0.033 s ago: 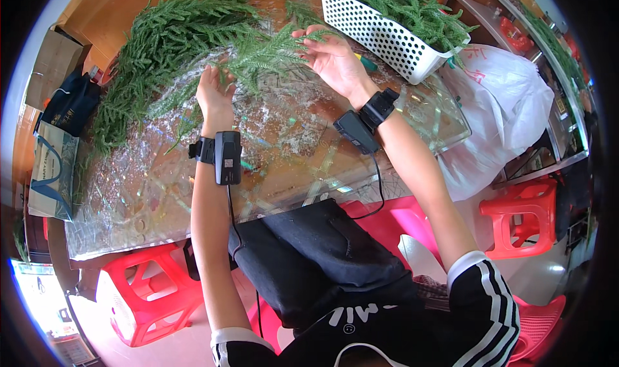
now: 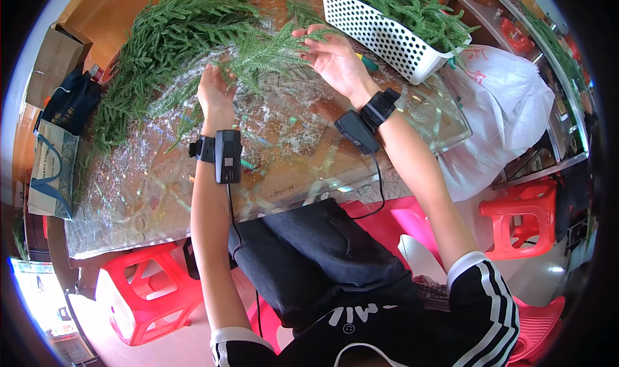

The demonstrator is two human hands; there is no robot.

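Set apart, the bare left hand point(image 2: 216, 93) curls at one end of a green, needle-leaved sprig point(image 2: 267, 57), its grip unclear, while the bare right hand point(image 2: 338, 64) pinches the other end. The sprig spans between them above a brown, glossy-covered table point(image 2: 135, 202), right of a heaped green needle-leaved pile point(image 2: 174, 35) and near a white perforated plastic basket point(image 2: 377, 35).
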